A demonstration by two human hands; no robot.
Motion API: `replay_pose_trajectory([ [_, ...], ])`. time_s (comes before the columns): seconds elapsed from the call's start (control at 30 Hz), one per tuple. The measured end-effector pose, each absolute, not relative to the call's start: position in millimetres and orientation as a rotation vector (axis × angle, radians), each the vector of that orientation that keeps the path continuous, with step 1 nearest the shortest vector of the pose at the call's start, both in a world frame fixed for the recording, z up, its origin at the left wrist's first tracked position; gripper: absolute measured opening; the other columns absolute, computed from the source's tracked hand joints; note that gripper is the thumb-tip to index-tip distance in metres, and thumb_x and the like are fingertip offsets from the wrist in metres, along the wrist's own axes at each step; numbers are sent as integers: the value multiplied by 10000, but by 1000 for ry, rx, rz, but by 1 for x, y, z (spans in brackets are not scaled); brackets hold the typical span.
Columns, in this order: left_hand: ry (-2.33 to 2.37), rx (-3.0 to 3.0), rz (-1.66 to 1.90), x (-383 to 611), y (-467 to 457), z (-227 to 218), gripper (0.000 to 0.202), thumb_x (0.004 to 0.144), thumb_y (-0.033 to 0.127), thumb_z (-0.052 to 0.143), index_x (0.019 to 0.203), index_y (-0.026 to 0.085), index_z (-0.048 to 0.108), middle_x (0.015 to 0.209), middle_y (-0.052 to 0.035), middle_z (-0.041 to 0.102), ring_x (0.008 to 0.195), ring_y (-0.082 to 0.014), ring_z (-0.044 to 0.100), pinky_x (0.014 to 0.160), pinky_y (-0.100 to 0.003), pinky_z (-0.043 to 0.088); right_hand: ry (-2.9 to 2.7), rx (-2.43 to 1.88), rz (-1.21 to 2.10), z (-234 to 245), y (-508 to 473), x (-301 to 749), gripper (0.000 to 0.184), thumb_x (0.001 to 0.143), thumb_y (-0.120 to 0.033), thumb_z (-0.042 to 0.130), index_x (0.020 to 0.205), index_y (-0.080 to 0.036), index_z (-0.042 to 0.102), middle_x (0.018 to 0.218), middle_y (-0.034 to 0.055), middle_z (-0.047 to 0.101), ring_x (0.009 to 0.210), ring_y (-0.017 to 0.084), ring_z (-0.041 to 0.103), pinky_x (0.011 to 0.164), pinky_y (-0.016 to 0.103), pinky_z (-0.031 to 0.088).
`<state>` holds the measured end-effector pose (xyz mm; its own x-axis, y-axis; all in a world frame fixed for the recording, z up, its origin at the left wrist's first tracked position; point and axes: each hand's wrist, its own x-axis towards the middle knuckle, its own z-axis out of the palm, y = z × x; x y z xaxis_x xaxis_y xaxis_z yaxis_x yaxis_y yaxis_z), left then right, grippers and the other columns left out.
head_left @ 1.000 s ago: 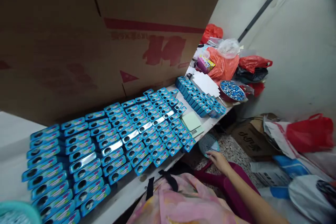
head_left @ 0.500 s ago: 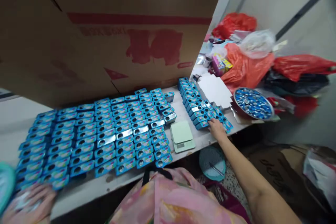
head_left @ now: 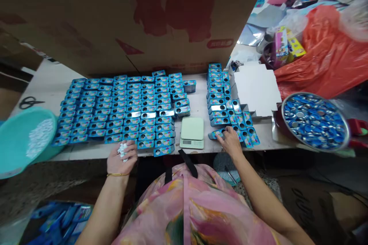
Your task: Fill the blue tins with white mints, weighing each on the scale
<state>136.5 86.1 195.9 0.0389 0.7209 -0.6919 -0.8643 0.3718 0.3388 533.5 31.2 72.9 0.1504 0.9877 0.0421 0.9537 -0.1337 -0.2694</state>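
My left hand is palm up at the table's front edge, its fingers curled around a small heap of white pellets. Just behind it stand tight rows of small blue boxes, each with a round dark hole in its top. My right hand has its fingers on one blue box at the front of the right-hand group. That box sits slightly apart from the column behind it. Flat blue pieces lie beside these fingers. Between my hands rests a pale green kitchen scale.
A turquoise basin of white pellets stands at the left, near black scissors. On the right are a white cardboard tray and a round pan full of blue-silver caps. A large carton walls off the back.
My left hand has come from the far left to the middle front, holding white pellets. My right hand stays at the right-hand group. The camera view has shifted.
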Motion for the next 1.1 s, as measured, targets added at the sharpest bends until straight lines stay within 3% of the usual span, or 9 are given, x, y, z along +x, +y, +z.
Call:
replay_pose_trajectory([
  [0.17,729,-181,1159,146,60,189,58,767,111,385,772,154,423,719,-7,433,514,-33,414,359,-100,334,-1942,-2051,292,77,20,538,247,806,-353,436,912,-169,563,1133,100,414,992,240,418,820,356,388],
  [0.33,700,-179,1059,160,47,185,62,783,130,369,776,153,426,743,-18,429,523,-40,409,361,-112,342,-1661,-2188,217,80,15,513,446,796,-427,427,1160,-170,415,1213,138,344,1033,285,391,804,400,382],
  [0.43,668,-174,956,174,49,181,74,794,147,361,778,145,434,738,-18,420,530,-41,406,352,-105,328,-1568,-2329,239,79,20,495,505,773,-455,438,1186,-168,391,1222,164,325,982,308,423,749,411,398],
  [0.57,651,-158,844,184,58,175,93,801,181,367,782,142,449,721,-16,410,542,-51,414,335,-101,307,-1618,-2326,287,75,20,488,512,760,-305,449,1237,-163,330,1266,154,291,1006,299,430,767,400,406],
  [0.67,652,-162,797,179,63,172,101,799,191,374,771,143,459,720,-19,422,537,-54,416,330,-104,310,-1659,-2286,334,77,12,493,564,752,-207,417,1287,-152,250,1206,157,379,1013,280,443,789,394,410],
  [0.8,642,-204,731,165,69,168,101,791,178,386,770,144,479,729,-27,464,524,-47,423,345,-102,342,-1792,-2095,371,96,8,491,536,769,-162,386,1289,-180,260,1138,120,464,1036,251,436,860,408,385],
  [0.97,688,-267,660,161,77,163,114,771,175,421,781,148,531,766,-52,554,606,-89,534,498,-194,485,-2094,-1715,397,122,48,446,507,790,-123,372,1285,-184,283,1196,114,432,1077,235,412,898,424,365],
  [1.1,738,-359,625,162,77,163,149,769,198,443,743,138,577,748,-72,623,687,-149,604,630,-300,520,-2198,-1611,423,115,85,421,481,781,-112,406,1251,-187,343,1156,108,474,1022,218,455,861,400,401],
])
